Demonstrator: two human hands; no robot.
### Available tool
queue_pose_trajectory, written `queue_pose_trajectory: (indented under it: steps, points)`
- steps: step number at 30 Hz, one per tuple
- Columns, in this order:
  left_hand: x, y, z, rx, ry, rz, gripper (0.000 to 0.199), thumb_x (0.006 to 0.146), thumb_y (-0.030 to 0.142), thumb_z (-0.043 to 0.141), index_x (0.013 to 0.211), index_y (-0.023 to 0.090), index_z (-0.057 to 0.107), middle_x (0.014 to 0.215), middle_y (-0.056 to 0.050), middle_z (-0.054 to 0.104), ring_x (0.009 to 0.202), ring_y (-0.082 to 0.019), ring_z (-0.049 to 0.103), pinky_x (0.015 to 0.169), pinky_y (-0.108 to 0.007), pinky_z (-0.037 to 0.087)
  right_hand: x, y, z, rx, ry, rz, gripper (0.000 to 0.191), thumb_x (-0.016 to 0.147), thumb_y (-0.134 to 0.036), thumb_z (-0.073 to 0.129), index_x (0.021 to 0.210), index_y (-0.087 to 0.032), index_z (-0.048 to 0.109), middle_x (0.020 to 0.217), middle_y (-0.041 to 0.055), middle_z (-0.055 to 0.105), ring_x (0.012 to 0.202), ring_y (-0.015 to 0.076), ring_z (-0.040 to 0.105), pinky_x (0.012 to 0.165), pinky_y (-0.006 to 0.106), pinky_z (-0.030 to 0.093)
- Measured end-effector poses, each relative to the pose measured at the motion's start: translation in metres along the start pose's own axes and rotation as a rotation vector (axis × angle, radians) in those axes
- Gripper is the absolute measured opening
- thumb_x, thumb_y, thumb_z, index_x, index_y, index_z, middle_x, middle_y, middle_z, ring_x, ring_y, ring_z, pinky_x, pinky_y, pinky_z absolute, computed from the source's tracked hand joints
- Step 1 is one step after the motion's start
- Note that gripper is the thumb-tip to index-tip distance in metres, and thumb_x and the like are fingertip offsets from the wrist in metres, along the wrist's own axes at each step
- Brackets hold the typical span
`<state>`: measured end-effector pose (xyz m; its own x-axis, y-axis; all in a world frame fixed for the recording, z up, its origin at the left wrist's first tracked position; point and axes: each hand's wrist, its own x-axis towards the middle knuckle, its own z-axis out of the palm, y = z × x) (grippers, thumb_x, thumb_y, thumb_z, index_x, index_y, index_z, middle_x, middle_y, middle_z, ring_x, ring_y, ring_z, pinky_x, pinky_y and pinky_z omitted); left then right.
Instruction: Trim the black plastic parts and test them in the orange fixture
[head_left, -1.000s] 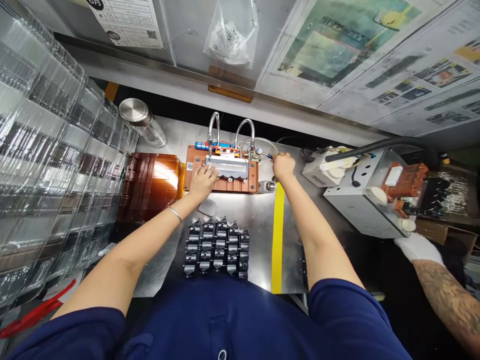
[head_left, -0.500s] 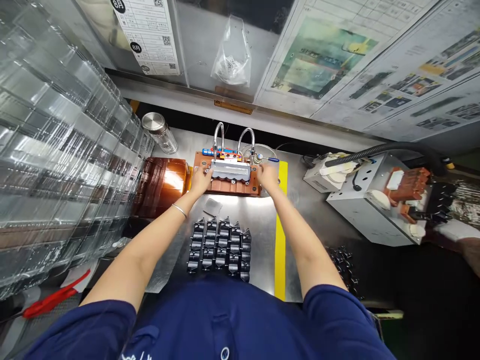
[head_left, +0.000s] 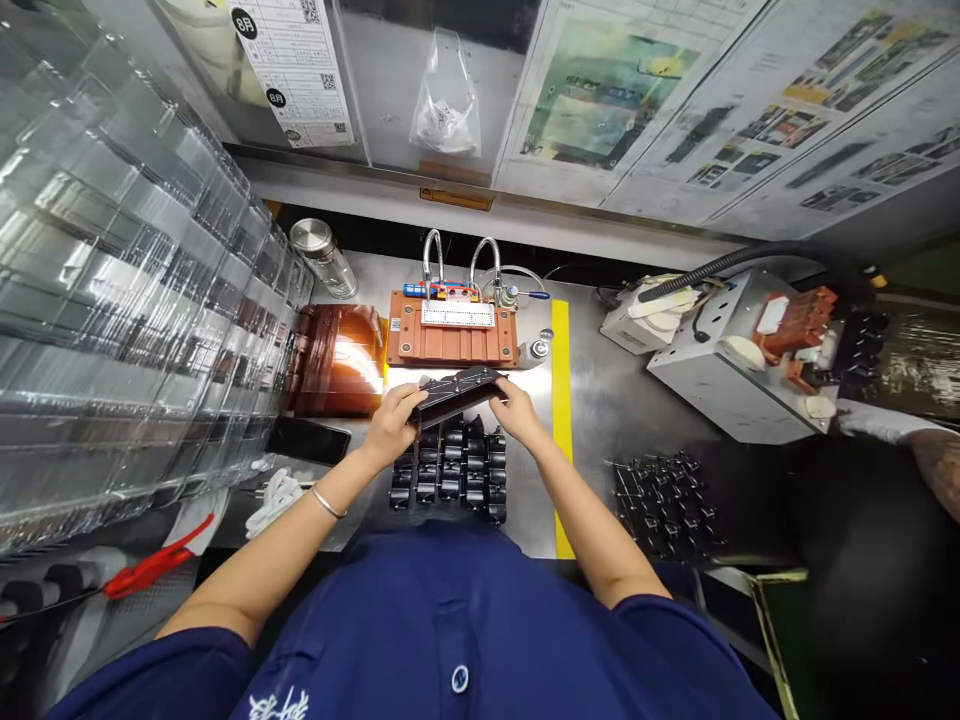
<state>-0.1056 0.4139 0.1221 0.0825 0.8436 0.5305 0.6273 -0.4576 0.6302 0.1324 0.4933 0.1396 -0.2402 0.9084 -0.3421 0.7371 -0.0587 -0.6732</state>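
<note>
Between my two hands is a long black molded part (head_left: 457,390), tilted, with its hollow side toward me. My left hand (head_left: 393,420) grips its left end and my right hand (head_left: 516,408) its right end. Behind it sits a copper-brown fixture block (head_left: 457,347) with a white perforated strip (head_left: 457,315) along its back and two curved metal hoses above. Just below the held part, several similar black parts (head_left: 450,470) lie in rows on the steel bench.
Stacked clear plastic trays (head_left: 150,300) rise at the left, beside an orange-brown film-wrapped block (head_left: 337,360) and a glass jar (head_left: 326,260). Yellow tape (head_left: 562,430) runs down the bench. To the right stand a grey machine (head_left: 727,370) and a co-worker's gloved hand (head_left: 874,422).
Both hands have come back from the fixture toward me, and the black part is now off the fixture, held between them. The head view has shifted slightly.
</note>
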Motion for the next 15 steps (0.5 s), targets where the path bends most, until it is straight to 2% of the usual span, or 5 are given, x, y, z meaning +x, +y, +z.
queue_pose_trajectory:
  steps: [3, 5, 10, 13, 15]
  points:
    - [-0.003, 0.013, -0.014, 0.079, 0.075, 0.192, 0.055, 0.079, -0.003, 0.045, 0.129, 0.020, 0.050, 0.115, -0.013, 0.059, 0.118, -0.022, 0.054, 0.097, -0.040, 0.049, -0.028, -0.038, 0.016, -0.264, -0.150, 0.052, 0.034, 0.085, -0.020, 0.045, 0.116, -0.013, 0.058, 0.088, 0.0089, 0.068, 0.079, 0.0183, 0.063, 0.071, 0.025, 0.045]
    - [0.000, 0.019, -0.020, 0.131, 0.072, 0.264, 0.053, 0.081, -0.001, 0.044, 0.130, 0.019, 0.049, 0.117, -0.013, 0.060, 0.119, -0.022, 0.053, 0.097, -0.041, 0.050, -0.051, -0.066, 0.032, -0.334, -0.256, -0.052, 0.032, 0.089, -0.026, 0.044, 0.115, -0.014, 0.058, 0.086, 0.0088, 0.068, 0.076, 0.0186, 0.063, 0.067, 0.024, 0.043]
    - [0.006, 0.032, -0.047, 0.258, 0.111, 0.297, 0.042, 0.086, 0.003, 0.041, 0.124, 0.018, 0.050, 0.113, -0.012, 0.065, 0.116, -0.021, 0.057, 0.093, -0.039, 0.052, -0.084, -0.110, 0.032, 0.025, -0.629, -0.398, 0.027, 0.085, -0.024, 0.053, 0.109, -0.012, 0.059, 0.080, 0.0049, 0.069, 0.066, 0.0128, 0.062, 0.064, 0.021, 0.045]
    - [0.002, 0.038, -0.104, 0.361, 0.203, 0.254, 0.040, 0.085, 0.010, 0.051, 0.124, 0.021, 0.051, 0.113, -0.010, 0.064, 0.115, -0.022, 0.057, 0.095, -0.040, 0.051, -0.056, -0.108, -0.006, 0.373, -0.765, -0.457, 0.040, 0.087, -0.038, 0.054, 0.119, -0.014, 0.058, 0.088, 0.0056, 0.069, 0.065, 0.0105, 0.063, 0.064, 0.022, 0.050]
    - [-0.010, 0.038, -0.160, 0.473, 0.314, 0.156, 0.045, 0.079, 0.017, 0.064, 0.123, 0.022, 0.051, 0.119, -0.010, 0.059, 0.119, -0.025, 0.053, 0.101, -0.047, 0.044, -0.013, -0.097, -0.036, 0.381, -0.487, -0.408, 0.045, 0.087, -0.045, 0.054, 0.118, -0.013, 0.060, 0.086, 0.0065, 0.068, 0.067, 0.0118, 0.063, 0.066, 0.024, 0.052]
